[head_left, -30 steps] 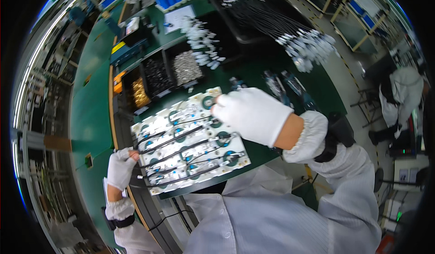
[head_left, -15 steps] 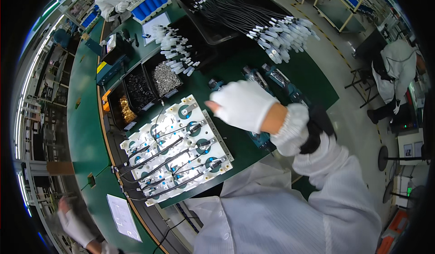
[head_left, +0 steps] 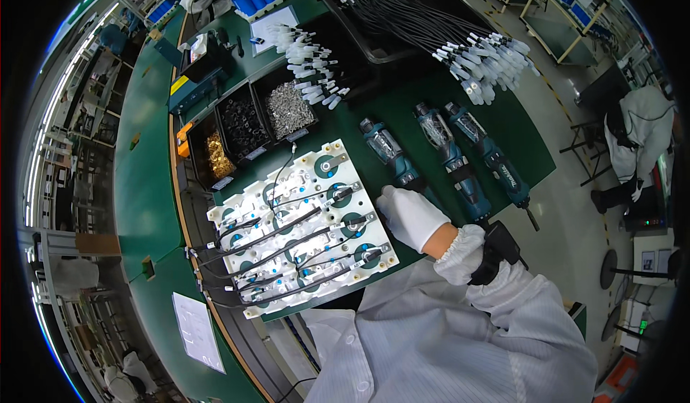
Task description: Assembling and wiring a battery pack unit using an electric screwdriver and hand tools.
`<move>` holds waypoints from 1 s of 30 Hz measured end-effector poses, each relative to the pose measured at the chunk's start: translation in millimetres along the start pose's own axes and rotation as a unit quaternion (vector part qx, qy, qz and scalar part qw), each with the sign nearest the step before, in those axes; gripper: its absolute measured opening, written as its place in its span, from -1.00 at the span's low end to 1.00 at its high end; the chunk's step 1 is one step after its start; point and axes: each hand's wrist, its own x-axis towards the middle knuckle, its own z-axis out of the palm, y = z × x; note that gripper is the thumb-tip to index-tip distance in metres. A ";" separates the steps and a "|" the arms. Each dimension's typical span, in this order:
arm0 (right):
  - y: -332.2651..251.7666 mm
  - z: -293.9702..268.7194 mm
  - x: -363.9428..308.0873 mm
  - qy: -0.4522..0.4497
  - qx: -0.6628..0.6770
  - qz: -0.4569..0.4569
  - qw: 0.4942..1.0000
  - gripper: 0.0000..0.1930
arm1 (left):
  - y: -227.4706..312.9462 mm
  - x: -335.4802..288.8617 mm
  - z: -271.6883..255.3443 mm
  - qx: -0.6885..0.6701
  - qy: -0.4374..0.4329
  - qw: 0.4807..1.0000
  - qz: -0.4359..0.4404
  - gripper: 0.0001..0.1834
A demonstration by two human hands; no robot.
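My right hand, in a white glove, lies just right of the white fixture board, its fingers curled round the rear end of the leftmost blue electric screwdriver. That tool lies flat on the green bench, its tip pointing away from me. Two more blue screwdrivers rest beside it to the right. The board carries black cables and round teal parts. My left hand is out of sight.
Behind the board stand bins of brass parts, black parts and silver screws. Cable bundles with white connectors lie at the far right. A paper sheet lies near left. A person in white works at right.
My right hand has come off the board's far corner and moved right and nearer, onto the leftmost screwdriver. My left hand let go of the board's left edge and left the view.
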 end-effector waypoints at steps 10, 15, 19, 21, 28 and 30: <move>-16.9 -19.4 -12.7 0.020 -0.027 0.008 0.999 -0.77 | 66.7 -57.3 72.8 -0.113 -0.100 0.988 -0.031 -0.54; -15.4 -22.3 -28.6 0.074 0.033 0.025 0.996 -0.75 | 74.3 -55.3 77.5 -0.124 -0.108 0.986 -0.038 -0.55; -9.4 -28.2 -28.9 0.090 0.067 0.045 0.993 -0.81 | 81.2 -52.3 78.3 -0.141 -0.110 0.983 -0.039 -0.55; -7.3 -29.3 -26.2 0.124 0.071 0.044 0.989 -0.85 | 83.9 -50.4 79.6 -0.151 -0.112 0.981 -0.040 -0.54; -33.5 -68.2 -13.7 0.221 0.244 0.025 0.944 -0.85 | 71.6 0.1 55.1 -0.398 -0.096 0.911 -0.050 -0.52; -45.5 -76.9 -13.2 0.227 0.295 0.003 0.928 -0.82 | 74.6 30.0 35.2 -0.881 -0.146 0.438 -0.103 -0.51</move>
